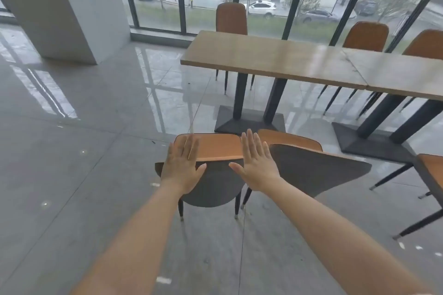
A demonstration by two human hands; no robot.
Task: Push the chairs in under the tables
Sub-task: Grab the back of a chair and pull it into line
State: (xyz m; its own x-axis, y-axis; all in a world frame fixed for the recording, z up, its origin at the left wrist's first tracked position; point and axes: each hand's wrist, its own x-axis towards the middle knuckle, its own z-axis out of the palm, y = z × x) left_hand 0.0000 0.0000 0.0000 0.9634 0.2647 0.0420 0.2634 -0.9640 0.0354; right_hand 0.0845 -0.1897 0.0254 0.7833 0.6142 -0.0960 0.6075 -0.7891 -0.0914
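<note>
Head view: left hand (182,170) flat and splayed, grip released, over the left top edge of the near chair (211,170). Right hand (257,167) likewise spread, grip released, over that backrest's right edge; contact unclear. Near chair well short of the long wooden desk (271,60), a second chair (314,165) just right. Three more chairs (231,18) beyond the desk's far side.

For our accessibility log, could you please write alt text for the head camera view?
Two open hands, left hand and right hand, reach flat toward the backrest of the nearest chair, which stands apart from the long wooden table. A second chair stands beside it; more chairs sit along the table's window side on a glossy tiled floor.
</note>
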